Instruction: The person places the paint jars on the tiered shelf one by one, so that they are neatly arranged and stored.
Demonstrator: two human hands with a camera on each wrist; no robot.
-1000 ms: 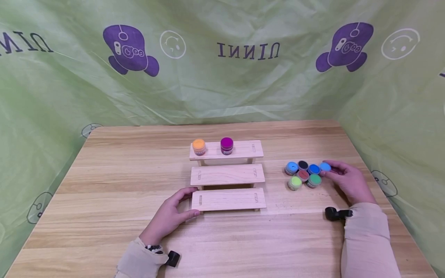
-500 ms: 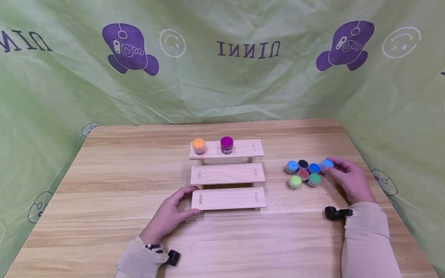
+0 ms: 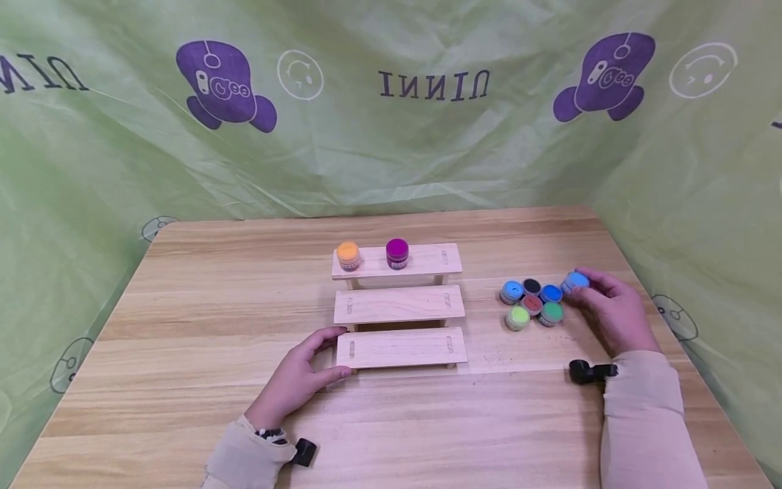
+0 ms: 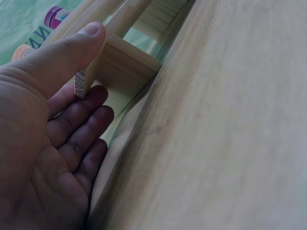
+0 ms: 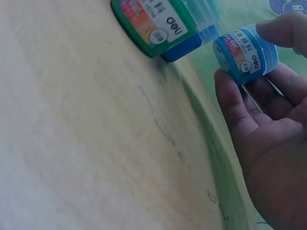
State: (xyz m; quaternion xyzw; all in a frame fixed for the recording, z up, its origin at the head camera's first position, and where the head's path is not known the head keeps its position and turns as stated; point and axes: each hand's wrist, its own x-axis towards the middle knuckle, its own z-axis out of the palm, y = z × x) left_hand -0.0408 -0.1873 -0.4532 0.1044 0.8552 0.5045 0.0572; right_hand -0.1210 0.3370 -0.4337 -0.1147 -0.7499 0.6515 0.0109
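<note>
My right hand (image 3: 617,312) pinches a light blue paint jar (image 3: 574,282) between thumb and fingers, at the back right of the cluster. In the right wrist view this jar (image 5: 247,53) is tilted, its label showing, and held above the table. At the left end of the front step, my left hand (image 3: 299,373) grips the three-step wooden stand (image 3: 400,348), with the thumb at the front edge and the index finger at the back edge. An orange jar (image 3: 348,256) and a purple jar (image 3: 397,253) stand on the top step.
Several paint jars stand grouped right of the stand: blue (image 3: 512,292), black (image 3: 531,287), dark blue (image 3: 552,294), red-brown (image 3: 532,304), green (image 3: 551,313) and lime (image 3: 517,318). A green printed cloth (image 3: 427,156) hangs behind the wooden table (image 3: 427,428).
My right hand has lifted the light blue jar and drawn it slightly back and away from the cluster, tilting it. The left hand has stayed on the stand.
</note>
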